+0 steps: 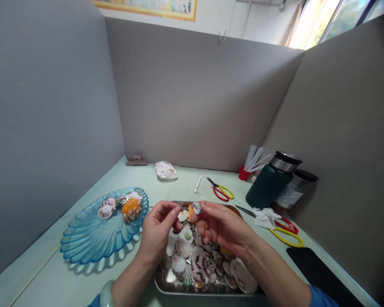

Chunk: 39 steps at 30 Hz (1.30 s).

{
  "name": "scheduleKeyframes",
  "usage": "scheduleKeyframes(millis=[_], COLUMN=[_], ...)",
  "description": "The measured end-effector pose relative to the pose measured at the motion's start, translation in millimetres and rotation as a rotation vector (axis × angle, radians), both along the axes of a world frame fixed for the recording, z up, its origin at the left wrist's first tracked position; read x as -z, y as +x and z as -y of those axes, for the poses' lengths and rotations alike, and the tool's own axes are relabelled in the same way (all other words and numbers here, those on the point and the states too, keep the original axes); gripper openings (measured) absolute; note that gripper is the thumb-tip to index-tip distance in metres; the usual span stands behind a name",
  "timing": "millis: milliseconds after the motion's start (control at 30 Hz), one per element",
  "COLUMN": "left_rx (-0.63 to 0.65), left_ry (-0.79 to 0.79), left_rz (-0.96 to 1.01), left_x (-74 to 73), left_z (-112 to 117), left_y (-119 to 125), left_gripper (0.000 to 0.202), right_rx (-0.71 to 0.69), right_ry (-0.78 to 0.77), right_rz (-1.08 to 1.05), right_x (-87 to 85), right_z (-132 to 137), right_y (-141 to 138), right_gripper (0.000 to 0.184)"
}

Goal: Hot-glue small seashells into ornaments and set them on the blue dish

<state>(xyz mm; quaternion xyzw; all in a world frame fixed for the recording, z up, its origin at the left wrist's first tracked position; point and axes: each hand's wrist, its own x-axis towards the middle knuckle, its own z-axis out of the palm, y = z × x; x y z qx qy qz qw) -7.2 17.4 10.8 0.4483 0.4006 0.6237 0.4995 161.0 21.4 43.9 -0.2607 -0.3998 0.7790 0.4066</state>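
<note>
While pinching a small ribbed shell (197,208) beside an orange piece (191,211) in the grip of the right hand (222,219), holds the left hand (160,221) narrowed just next to them; cannot tell whether around anything. Works above a shiny metal tray (205,294) heaped with smooth, fluted and speckled shells (183,247). Has to the left, on the pale table (83,292), a translucent blue scalloped dish (94,241); to the right, crumpled white tissue (265,217) and a dark green flask (269,187).

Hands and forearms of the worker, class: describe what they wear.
Both the left hand and right hand are ungloved. A smooth, rounded, pale green bangle circles the left wrist; the right wrist is bare. A blue sleeve shows on each forearm.
</note>
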Motion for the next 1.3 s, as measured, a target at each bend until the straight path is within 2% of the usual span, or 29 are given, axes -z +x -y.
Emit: scheduleKeyframes(millis=[133,200,333,467,567,1033,1200,1300], left_rx=[0.023,0.023,0.028,0.061,0.093,0.121,0.107,0.106], left_ry=[-0.006,-0.015,-0.033,-0.026,-0.028,-0.012,-0.051,-0.063], left_rz=[-0.007,-0.005,-0.005,-0.021,-0.034,-0.082,-0.077,-0.085], left_x=[0.0,0.0,-0.3,-1.3,-2.9,-0.9,-3.2,-4.6], left_z=[0.5,0.8,0.9,0.6,1.3,2.8,3.0,3.4], left_y=[0.4,0.7,1.3,1.4,1.8,2.8,3.1,2.7], left_gripper=[0.017,0.017,0.017,0.016,0.016,0.013,0.015,0.016], right_rx=[0.001,0.047,0.258,0.356,0.420,0.418,0.431,0.419], right_ry=[0.054,0.123,0.372,0.647,0.769,0.937,0.985,0.964], right_rz=[0.062,0.139,0.462,0.725,0.819,1.002,1.020,0.981], right_x=[-2.4,-4.2,-4.9,-2.4,-1.8,2.0,2.3,3.7], right_z=[0.9,1.7,4.0,6.3,7.4,8.6,11.6,10.2], right_y=[-0.1,-0.2,-0.9,-2.1,-2.9,-5.2,-6.5,-5.9], right_gripper=[0.020,0.022,0.023,0.019,0.015,0.017,0.017,0.017])
